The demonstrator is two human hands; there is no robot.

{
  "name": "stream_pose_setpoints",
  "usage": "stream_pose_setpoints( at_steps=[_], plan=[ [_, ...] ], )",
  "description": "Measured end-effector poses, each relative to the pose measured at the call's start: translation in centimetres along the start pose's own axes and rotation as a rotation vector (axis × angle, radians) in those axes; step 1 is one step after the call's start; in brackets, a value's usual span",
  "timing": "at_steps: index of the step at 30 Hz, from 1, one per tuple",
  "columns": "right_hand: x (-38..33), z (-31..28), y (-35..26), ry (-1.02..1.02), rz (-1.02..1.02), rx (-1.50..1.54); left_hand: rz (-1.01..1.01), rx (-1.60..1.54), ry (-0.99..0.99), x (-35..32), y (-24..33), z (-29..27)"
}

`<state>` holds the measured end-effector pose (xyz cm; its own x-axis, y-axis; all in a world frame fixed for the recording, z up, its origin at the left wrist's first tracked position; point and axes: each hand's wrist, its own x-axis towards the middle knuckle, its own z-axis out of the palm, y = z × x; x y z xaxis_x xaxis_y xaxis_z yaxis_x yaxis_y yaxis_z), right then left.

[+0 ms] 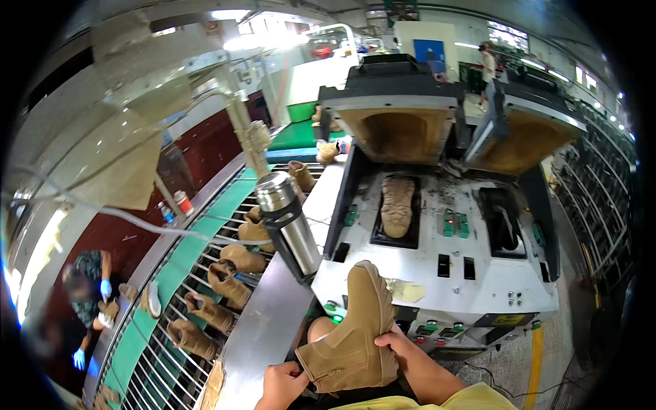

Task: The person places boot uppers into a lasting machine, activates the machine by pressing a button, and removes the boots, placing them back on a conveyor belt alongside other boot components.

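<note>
A tan ankle boot (355, 335) with a side zip is tilted toe-up in front of me, its sole turned to the right. My left hand (283, 385) pinches the rim of the boot's shaft at the lower left. Against the sole side near the heel, my right hand (404, 350) is closed round the boot, thumb on the upper. Just beyond stands a white two-station machine (437, 273) with both lids raised. Its left well holds a tan boot sole (398, 205) facing up; its right well (504, 222) looks dark inside.
Left of the machine, a steel vacuum flask (290, 225) stands on a metal ledge (263, 321). Several tan boots (229, 283) sit on a rack of metal bars beside a green strip (178, 263). A gloved co-worker (92, 294) handles footwear at the far left. Raised lids (396, 133) overhang the machine.
</note>
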<state>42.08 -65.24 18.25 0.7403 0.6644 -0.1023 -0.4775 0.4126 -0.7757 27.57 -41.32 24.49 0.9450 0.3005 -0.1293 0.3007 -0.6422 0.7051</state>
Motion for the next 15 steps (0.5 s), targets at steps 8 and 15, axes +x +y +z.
stream_pose_setpoints(
  at_steps=[8,15],
  plan=[
    [-2.2,-0.5,-8.0,-0.047,-0.463,-0.574,0.277,-0.509,-0.336,4.9,1.9,6.0],
    [-6.7,-3.6,-12.9,0.297,-0.412,-0.619,0.242,-0.766,-0.396,8.7,5.2,12.5]
  ],
)
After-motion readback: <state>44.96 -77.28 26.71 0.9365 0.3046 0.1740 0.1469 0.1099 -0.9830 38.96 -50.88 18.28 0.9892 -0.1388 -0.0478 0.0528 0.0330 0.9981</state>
